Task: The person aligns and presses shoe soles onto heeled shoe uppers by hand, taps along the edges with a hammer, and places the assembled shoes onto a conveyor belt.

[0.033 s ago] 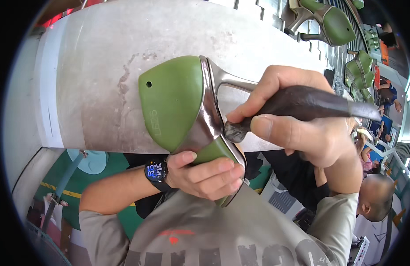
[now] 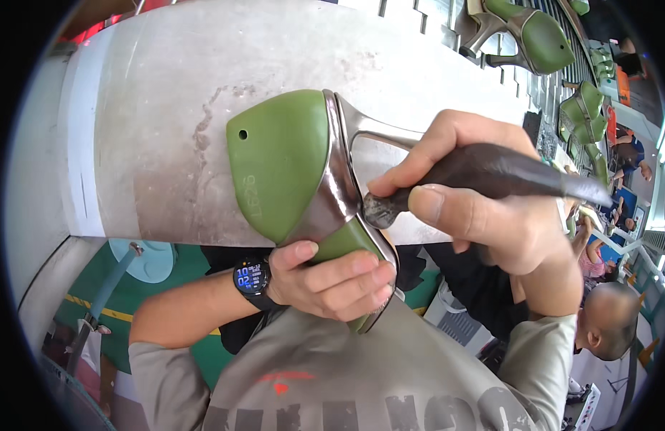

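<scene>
A metallic bronze high-heeled shoe point(image 2: 337, 188) sits on a green shoe last point(image 2: 282, 161) above the near edge of the work table. The last's top has a small hole and faces left, while the heel point(image 2: 382, 132) points right. My left hand point(image 2: 332, 280) wraps round the forefoot, fingers closed over it. In my right hand point(image 2: 490, 208) is a dark, bulging-handled hand tool point(image 2: 483, 169). Its rounded, worn end meets the sole side near the arch, and a blurred, pale, narrow tip sticks out to the right. The exact kind of tool cannot be made out.
A pale, stained work table point(image 2: 160, 144) spreads beyond the shoe. Further shoes on green lasts point(image 2: 548, 42) stand along a conveyor at the upper right. A light blue round stool point(image 2: 151, 260) is below left. Another person point(image 2: 609, 320) is at the right.
My right hand and the tool have shifted slightly, the tool's pale tip swinging a little downward and left. The shoe and my left hand have barely moved.
</scene>
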A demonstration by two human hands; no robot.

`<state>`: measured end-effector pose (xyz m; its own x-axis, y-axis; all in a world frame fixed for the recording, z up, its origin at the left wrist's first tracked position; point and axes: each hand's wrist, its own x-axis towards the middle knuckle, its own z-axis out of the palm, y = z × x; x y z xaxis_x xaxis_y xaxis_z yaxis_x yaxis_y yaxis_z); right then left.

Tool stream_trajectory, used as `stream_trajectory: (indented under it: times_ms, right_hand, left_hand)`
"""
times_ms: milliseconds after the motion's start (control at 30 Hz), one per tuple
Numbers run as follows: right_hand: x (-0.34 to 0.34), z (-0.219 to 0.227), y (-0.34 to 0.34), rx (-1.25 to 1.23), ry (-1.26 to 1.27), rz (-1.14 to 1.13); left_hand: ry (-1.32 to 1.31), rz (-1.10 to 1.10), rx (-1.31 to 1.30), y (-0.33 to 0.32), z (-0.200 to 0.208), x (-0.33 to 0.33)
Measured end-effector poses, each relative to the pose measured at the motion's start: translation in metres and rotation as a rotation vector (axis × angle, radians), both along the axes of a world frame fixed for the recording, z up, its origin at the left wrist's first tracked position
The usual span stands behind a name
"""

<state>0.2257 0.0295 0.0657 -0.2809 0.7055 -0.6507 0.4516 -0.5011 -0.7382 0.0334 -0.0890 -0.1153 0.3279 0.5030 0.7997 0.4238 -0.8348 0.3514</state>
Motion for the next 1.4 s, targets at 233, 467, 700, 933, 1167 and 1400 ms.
stream_trajectory:
  times_ms: [233, 467, 700, 933, 1167, 1400]
  right_hand:
    - [0.035, -0.035, -0.060, 0.733, 0.361, -0.459]
    - [0.000, -0.039, -0.049, 0.417, 0.274, -0.668]
    - [-0.008, -0.043, -0.039, 0.504, 0.300, -0.638]
    - [-0.001, -0.041, 0.006, 0.409, 0.306, -0.426]
    - [0.013, -0.054, -0.040, 0.448, 0.460, -0.553]
    - [0.000, -0.028, -0.025, 0.487, 0.282, -0.455]
  left_hand:
    - [0.341, -0.021, -0.201, 0.033, 0.036, -0.037]
    - [0.371, 0.048, -0.373, 0.060, 0.051, -0.031]
    - [0.364, 0.067, -0.278, 0.062, 0.044, -0.035]
    - [0.360, 0.009, -0.323, 0.063, 0.048, -0.036]
    - [0.329, -0.002, -0.287, 0.063, 0.043, -0.035]
    - [0.315, -0.054, -0.253, 0.060, 0.053, -0.031]
